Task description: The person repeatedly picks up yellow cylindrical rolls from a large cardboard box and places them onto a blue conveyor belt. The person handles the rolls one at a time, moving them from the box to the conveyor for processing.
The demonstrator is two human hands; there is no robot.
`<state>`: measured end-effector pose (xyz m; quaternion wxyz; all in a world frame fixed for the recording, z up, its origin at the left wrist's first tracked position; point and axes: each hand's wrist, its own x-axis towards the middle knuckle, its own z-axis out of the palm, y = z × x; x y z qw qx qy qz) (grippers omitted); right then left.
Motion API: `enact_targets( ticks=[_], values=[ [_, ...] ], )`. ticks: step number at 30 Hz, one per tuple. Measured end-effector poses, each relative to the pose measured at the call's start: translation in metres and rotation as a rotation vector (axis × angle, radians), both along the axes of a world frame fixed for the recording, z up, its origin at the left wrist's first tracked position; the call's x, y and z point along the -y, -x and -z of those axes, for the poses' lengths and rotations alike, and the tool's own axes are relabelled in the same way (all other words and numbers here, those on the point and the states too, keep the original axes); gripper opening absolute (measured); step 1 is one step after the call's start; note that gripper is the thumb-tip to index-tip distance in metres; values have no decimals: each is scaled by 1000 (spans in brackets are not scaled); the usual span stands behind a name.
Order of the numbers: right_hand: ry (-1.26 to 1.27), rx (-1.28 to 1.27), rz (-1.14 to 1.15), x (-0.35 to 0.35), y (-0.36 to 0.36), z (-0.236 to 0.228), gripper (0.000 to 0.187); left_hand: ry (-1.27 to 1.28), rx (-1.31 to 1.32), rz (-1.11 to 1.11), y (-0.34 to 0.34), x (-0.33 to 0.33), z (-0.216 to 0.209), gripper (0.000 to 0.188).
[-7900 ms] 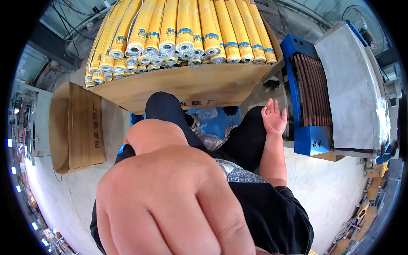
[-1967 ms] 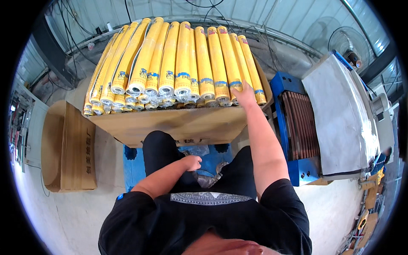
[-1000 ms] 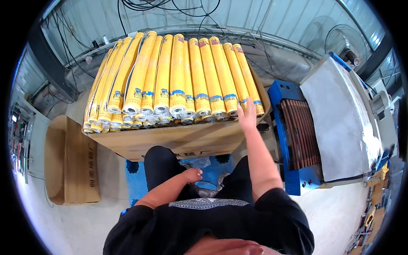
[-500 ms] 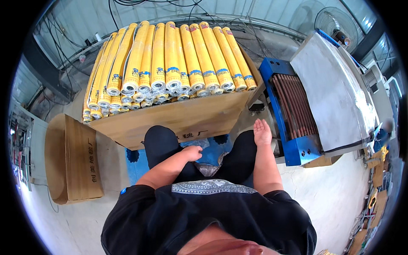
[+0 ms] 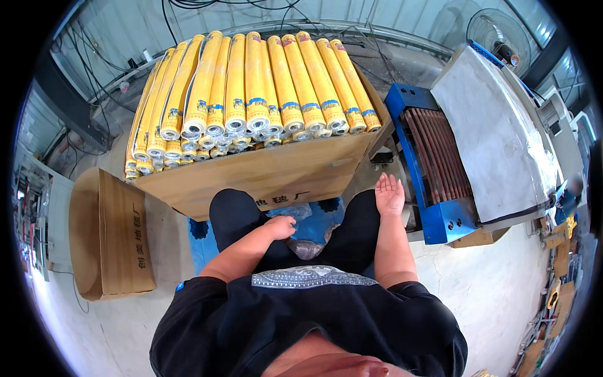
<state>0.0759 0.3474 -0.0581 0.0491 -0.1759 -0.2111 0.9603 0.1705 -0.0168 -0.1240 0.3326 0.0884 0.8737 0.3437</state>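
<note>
My left hand (image 5: pixel 281 227) rests over my left thigh with its fingers curled closed; nothing shows in it. Palm up beside my right knee, my right hand (image 5: pixel 389 195) has its fingers stretched out and holds nothing. In front of my knees stands a big cardboard box (image 5: pixel 270 179), heaped with several yellow rolls (image 5: pixel 256 81) in clear plastic wrap. Its front wall is close to both hands, but neither touches it. Between my legs is a crumpled, greyish, shiny thing (image 5: pixel 306 249) whose kind I cannot make out.
Under the box is a blue pallet (image 5: pixel 200 242). An open cardboard box (image 5: pixel 119 239) stands at the left. To the right is a blue-framed machine (image 5: pixel 443 227) with rollers (image 5: pixel 436 154) and a pale sloping cover (image 5: pixel 490 125). A fan (image 5: pixel 502 47) stands behind it; cables (image 5: pixel 88 69) hang at the back left.
My left hand has shifted very slightly left and my left knee a little outward. The right hand stays palm up in nearly the same place, and the view has moved slightly.
</note>
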Motion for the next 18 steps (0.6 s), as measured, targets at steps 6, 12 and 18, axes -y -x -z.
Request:
enact_targets(
  ticks=[6, 12, 18],
  values=[
    [-9, 7, 10, -6, 1, 2, 34, 37, -15, 5, 4, -6, -1, 41],
    [12, -7, 19, -7, -1, 3, 35, 60, -14, 16, 3, -5, -3, 42],
    [19, -15, 21, -8, 0, 3, 36, 62, 12, 7, 3, -7, -10, 43]
  ],
)
